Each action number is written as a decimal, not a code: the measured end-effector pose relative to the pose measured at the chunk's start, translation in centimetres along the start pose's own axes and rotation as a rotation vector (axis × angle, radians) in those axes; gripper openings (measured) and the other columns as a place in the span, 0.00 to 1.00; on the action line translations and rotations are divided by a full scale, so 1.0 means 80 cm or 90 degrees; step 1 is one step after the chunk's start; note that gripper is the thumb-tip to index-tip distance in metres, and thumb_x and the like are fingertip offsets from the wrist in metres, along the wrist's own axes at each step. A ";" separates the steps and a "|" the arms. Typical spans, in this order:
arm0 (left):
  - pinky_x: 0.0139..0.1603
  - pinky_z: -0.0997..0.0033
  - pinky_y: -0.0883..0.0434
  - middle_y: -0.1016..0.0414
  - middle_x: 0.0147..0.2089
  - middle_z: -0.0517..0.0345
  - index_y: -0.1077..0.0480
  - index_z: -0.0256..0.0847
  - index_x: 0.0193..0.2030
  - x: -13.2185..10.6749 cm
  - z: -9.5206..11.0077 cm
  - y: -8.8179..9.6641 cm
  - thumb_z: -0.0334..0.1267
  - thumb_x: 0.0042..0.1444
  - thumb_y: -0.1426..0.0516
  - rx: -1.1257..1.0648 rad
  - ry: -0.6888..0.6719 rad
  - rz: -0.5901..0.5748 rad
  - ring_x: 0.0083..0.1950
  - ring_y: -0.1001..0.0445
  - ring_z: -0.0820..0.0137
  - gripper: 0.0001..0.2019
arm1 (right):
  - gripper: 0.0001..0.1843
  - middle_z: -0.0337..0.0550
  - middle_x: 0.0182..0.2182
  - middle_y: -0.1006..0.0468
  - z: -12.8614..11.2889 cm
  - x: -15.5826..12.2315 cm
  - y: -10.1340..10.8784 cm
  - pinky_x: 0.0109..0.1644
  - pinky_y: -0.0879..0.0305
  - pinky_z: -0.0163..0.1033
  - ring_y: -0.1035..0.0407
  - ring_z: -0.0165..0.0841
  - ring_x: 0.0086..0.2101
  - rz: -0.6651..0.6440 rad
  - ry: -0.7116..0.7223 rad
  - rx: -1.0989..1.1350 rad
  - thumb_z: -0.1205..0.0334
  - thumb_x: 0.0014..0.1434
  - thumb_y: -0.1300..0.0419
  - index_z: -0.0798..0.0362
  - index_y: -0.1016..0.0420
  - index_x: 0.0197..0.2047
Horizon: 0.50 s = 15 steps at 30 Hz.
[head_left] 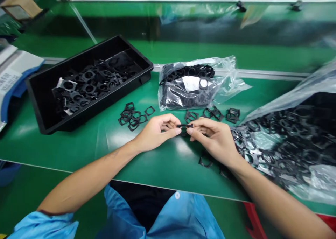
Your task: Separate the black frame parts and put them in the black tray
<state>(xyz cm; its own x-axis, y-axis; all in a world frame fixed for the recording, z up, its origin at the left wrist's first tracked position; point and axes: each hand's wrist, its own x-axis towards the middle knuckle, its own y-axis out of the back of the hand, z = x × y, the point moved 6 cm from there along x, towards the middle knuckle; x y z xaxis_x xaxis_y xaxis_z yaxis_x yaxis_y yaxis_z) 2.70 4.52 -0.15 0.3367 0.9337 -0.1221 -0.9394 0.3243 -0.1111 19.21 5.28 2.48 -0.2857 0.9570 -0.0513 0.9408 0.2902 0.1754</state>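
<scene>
Between my two hands a small black plastic frame (184,126) is held edge-on above the green table. Thumb and fingers of my left hand (159,132) pinch its left end. My right hand (214,137) grips the opposite end the same way. Just beyond the hands lie a few loose black frames (191,116), and a small pile of thin black square rings (132,116) is left of them. Nearer the table edge, one black frame (205,161) lies below my right hand.
A black tray (90,114) full of black parts stands at the back left. A clear bag (189,88) of black rings lies behind my hands. On the right, a large open plastic bag (283,102) spills black frames. A shelf rail (183,0) runs across the back.
</scene>
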 end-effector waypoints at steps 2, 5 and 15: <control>0.39 0.73 0.27 0.24 0.33 0.58 0.26 0.36 0.36 0.001 -0.005 -0.003 0.48 0.53 0.32 -0.040 0.027 -0.032 0.33 0.25 0.73 0.16 | 0.22 0.39 0.23 0.24 0.000 -0.001 -0.003 0.29 0.30 0.35 0.29 0.29 0.22 -0.024 -0.007 0.009 0.42 0.51 0.27 0.54 0.22 0.29; 0.41 0.69 0.25 0.23 0.35 0.56 0.26 0.36 0.36 0.002 -0.010 -0.007 0.50 0.52 0.31 -0.092 0.060 -0.069 0.34 0.22 0.71 0.18 | 0.23 0.39 0.23 0.24 0.001 0.001 -0.004 0.29 0.30 0.36 0.30 0.30 0.23 -0.052 -0.016 0.023 0.41 0.52 0.28 0.54 0.22 0.29; 0.40 0.76 0.28 0.22 0.36 0.56 0.23 0.37 0.42 -0.003 0.007 0.003 0.42 0.56 0.33 0.065 -0.054 0.006 0.37 0.25 0.73 0.12 | 0.17 0.41 0.24 0.22 -0.003 0.006 0.002 0.30 0.30 0.38 0.29 0.31 0.24 -0.018 0.073 -0.060 0.44 0.51 0.26 0.51 0.16 0.29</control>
<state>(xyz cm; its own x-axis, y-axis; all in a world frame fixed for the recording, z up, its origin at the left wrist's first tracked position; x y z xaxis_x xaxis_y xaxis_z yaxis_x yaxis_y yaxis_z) 2.35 4.48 0.38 0.3249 0.9449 -0.0387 -0.9457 0.3248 -0.0090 19.17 5.80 2.67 -0.3363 0.9402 0.0545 0.9121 0.3108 0.2673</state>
